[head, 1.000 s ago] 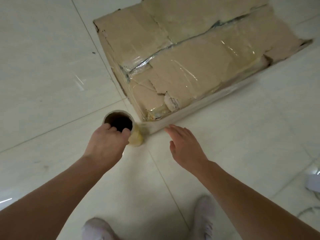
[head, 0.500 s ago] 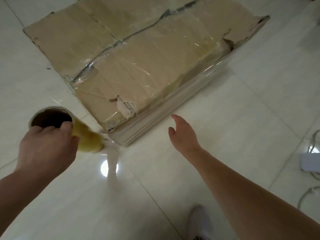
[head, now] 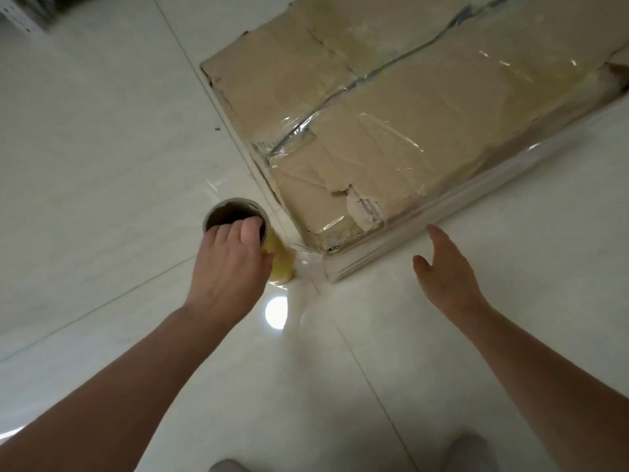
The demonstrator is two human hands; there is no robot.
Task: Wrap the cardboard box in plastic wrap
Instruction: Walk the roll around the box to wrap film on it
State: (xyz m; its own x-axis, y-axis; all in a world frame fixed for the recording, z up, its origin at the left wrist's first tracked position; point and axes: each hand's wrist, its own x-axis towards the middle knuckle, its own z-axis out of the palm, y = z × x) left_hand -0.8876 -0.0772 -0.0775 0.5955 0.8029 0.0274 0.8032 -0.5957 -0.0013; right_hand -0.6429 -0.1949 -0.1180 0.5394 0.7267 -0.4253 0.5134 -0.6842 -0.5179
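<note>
Worn brown cardboard box (head: 408,131) lies just beyond both hands. Yellowish plastic-wrap roll on cardboard tube (head: 280,267) is gripped by left hand (head: 228,267) at box corner; right hand (head: 446,274) is held flat, fingers straight, empty.

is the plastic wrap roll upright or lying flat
Roughly upright: the plastic wrap roll has its hollow core opening upward, and the left hand grips its top rim. Whether its base touches the floor: cannot tell.

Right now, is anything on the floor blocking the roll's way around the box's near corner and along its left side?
Nothing visible does. The left hand grips the roll beside the box at its near corner, and the floor along that side shows only one dark speck.
</note>
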